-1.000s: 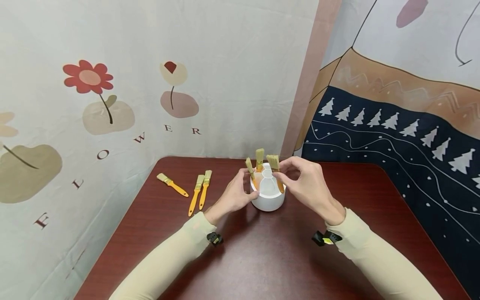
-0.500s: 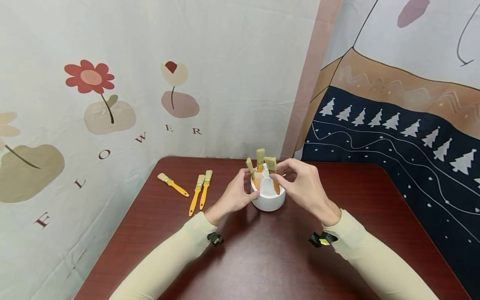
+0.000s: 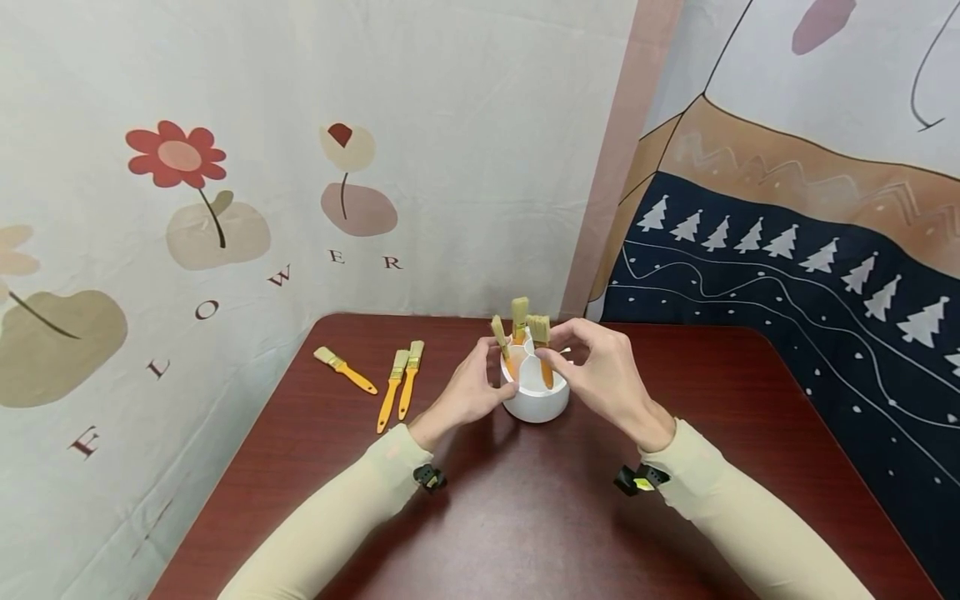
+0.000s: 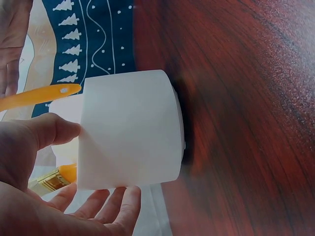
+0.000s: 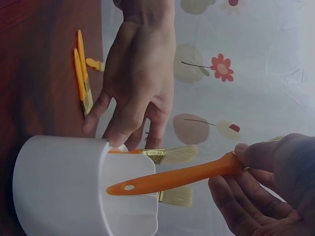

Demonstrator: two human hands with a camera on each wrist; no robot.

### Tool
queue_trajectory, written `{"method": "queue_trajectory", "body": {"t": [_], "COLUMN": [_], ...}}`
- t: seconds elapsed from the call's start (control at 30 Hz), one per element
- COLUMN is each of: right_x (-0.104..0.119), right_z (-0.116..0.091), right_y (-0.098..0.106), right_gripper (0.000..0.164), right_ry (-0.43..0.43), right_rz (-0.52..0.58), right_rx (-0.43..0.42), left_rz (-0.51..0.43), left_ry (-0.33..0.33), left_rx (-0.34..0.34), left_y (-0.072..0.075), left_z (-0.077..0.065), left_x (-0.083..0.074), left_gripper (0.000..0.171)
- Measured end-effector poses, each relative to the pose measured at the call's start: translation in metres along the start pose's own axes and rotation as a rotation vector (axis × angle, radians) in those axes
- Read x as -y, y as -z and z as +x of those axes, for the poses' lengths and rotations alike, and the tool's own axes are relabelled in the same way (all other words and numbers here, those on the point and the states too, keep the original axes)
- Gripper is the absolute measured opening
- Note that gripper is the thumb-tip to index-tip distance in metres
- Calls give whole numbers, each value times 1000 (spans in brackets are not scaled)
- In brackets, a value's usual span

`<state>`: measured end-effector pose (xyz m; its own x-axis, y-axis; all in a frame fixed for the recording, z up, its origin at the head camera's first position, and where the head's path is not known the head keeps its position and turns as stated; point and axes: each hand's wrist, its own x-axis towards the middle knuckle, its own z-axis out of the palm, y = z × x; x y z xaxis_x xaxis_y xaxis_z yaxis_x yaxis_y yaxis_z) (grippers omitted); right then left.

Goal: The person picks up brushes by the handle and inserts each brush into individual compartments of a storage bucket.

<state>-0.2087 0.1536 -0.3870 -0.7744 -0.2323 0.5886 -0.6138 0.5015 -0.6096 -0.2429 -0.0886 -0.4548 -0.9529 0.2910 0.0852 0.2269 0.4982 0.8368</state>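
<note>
A white round holder (image 3: 536,408) with compartments stands on the table. My left hand (image 3: 471,390) grips its left side, thumb at the front rim and fingers along the wall, as the left wrist view shows. Between thumb and fingers, my right hand (image 3: 609,379) pinches a paintbrush (image 3: 547,373), bristles up. Its orange handle (image 5: 177,178) points down over the large front compartment, the tip about level with the rim (image 4: 81,105). Two paintbrushes stand bristles up in the holder, one at the left (image 3: 499,332) and one at the back (image 3: 520,308).
Left of the holder, three paintbrushes lie on the dark red table (image 3: 480,533): one apart (image 3: 347,372), two side by side, a left one (image 3: 391,393) and a right one (image 3: 411,380). Behind the table's far edge hangs a printed cloth (image 3: 465,167).
The right hand has shifted a little to the left with the paintbrush, whose handle now stands more upright over the front compartment. The left hand and the holder stay in place.
</note>
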Motion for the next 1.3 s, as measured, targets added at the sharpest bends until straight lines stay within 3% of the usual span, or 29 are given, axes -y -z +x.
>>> {"method": "queue_trajectory", "body": {"t": [0.8,1.3], "right_x": [-11,-24], "right_z": [-5,-13], "right_y": [-11,-20], "right_gripper": [24,19], "right_ry": [-33,-10], "right_rz": [-37,-51], "right_rx": [59,89], "left_rz": [-3,4], "left_ry": [-5,-13], "left_rx": [-1,6], "left_y": [-1,0], "left_z": [1,2], "left_x": [2,2], "left_gripper": [81,80]}}
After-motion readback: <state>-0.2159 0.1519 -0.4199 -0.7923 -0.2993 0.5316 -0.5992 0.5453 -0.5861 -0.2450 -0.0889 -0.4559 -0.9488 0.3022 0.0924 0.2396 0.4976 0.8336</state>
